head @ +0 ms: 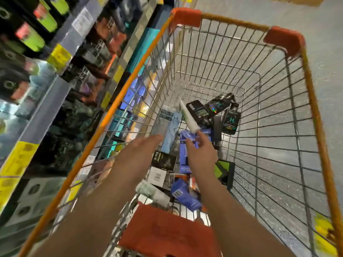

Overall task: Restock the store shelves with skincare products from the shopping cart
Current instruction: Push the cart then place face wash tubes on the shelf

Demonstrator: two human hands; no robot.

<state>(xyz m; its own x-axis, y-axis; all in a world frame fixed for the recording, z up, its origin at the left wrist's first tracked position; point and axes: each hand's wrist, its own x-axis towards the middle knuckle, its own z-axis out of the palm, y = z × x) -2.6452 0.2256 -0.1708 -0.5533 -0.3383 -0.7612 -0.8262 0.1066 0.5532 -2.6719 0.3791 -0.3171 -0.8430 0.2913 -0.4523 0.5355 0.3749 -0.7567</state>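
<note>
Both hands reach into shopping cart (241,25): left hand (137,151) flat, fingers straight, holding nothing; right hand (199,151) empty, forefinger toward white tube (189,117). Many skincare boxes (187,151) still in cart; shelves (61,86) left look stocked. Restocking mid-way, plenty left.

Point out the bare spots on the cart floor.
The cart floor is bare along its right wall, beyond the black boxes, and toward the far end. It is crowded on the left-centre, where both hands reach, and the near end.
</note>
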